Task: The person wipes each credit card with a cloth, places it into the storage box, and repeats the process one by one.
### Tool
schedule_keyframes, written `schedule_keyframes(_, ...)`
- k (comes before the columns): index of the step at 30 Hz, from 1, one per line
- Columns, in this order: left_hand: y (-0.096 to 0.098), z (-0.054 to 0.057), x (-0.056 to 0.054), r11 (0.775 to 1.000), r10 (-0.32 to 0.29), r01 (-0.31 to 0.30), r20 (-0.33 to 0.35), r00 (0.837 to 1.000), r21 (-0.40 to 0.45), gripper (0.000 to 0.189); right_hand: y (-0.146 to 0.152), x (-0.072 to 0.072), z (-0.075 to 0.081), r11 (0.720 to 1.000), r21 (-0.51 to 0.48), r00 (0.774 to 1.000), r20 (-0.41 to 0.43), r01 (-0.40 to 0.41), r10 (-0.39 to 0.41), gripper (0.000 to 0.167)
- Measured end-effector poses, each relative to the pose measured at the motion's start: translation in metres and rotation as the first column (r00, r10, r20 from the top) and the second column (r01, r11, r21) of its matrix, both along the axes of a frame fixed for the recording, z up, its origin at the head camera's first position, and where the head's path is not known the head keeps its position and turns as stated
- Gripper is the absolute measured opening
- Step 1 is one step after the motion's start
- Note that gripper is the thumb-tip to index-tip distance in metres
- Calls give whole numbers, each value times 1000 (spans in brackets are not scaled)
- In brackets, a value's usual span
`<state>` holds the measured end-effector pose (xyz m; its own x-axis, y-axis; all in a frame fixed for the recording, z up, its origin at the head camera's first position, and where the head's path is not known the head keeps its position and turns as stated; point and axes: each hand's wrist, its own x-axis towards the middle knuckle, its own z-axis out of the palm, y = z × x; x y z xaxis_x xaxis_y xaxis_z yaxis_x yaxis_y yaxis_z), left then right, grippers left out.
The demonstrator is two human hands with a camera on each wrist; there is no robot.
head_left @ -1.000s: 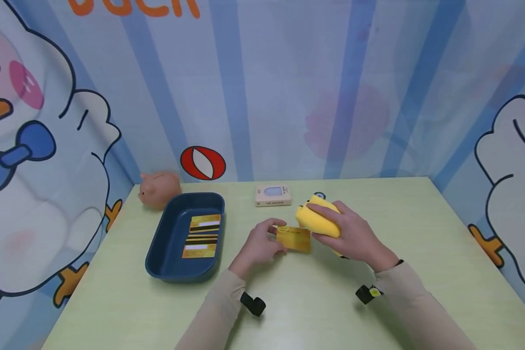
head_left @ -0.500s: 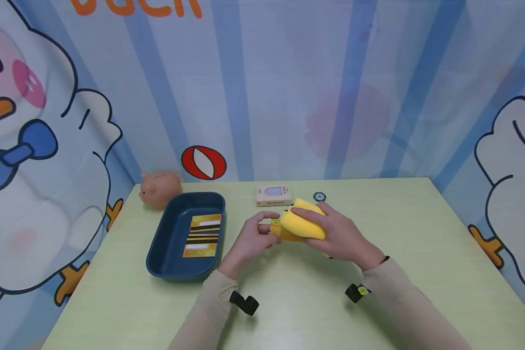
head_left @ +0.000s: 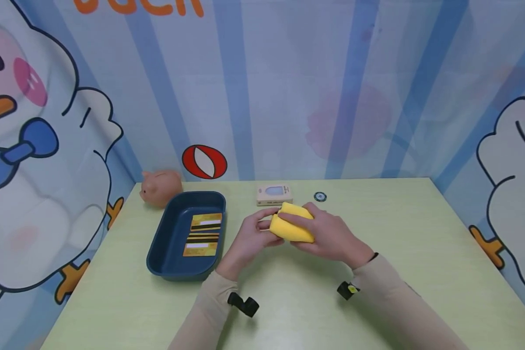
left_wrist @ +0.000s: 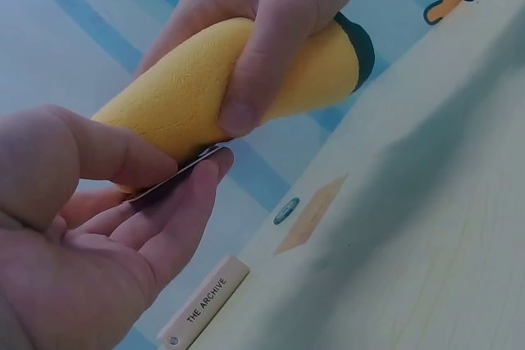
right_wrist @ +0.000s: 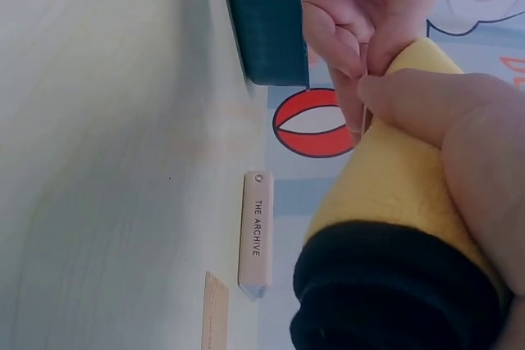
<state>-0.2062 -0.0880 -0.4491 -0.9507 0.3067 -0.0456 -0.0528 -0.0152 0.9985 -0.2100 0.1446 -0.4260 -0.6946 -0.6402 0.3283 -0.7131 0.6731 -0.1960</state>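
My right hand (head_left: 328,236) grips a soft yellow plush roll (head_left: 292,223), held above the table. One end of the plush (right_wrist: 385,178) is dark, as both wrist views show. My left hand (head_left: 253,236) touches the plush's other end; in the left wrist view its thumb and fingers pinch a thin card (left_wrist: 176,176) seen nearly edge-on. That card lies against the plush's surface, and the head view hides it. In the right wrist view, the right thumb lies along the plush beside the card's edge.
Left of the hands stands a blue tray (head_left: 159,262) with gold striped cards (head_left: 201,248) in it. Behind it is a pink piggy bank (head_left: 161,188). A small box (head_left: 274,195) and a round chip (head_left: 320,196) lie at the back. A flat tan piece (left_wrist: 312,215) lies near the chip.
My right hand has carried the plush leftward until it meets the left hand. The gold card, seen between the hands before, is now covered by the plush in the head view.
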Motion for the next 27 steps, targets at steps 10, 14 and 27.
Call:
schedule_keyframes(10, 4, 9, 4, 998, -30, 31, -23, 999, 47, 72, -6, 4, 1, 999, -45, 999, -40, -20, 18, 64)
schedule_keyframes(14, 5, 11, 6, 998, -28, 30, -35, 999, 59, 73, -10, 3, -3, 997, -71, 996, -84, -8, 2, 63)
schedule_keyframes(27, 6, 9, 6, 996, 6, -5, -22, 1000, 85, 74, -14, 1, -8, 998, -60, 995, -98, 17, -23, 58)
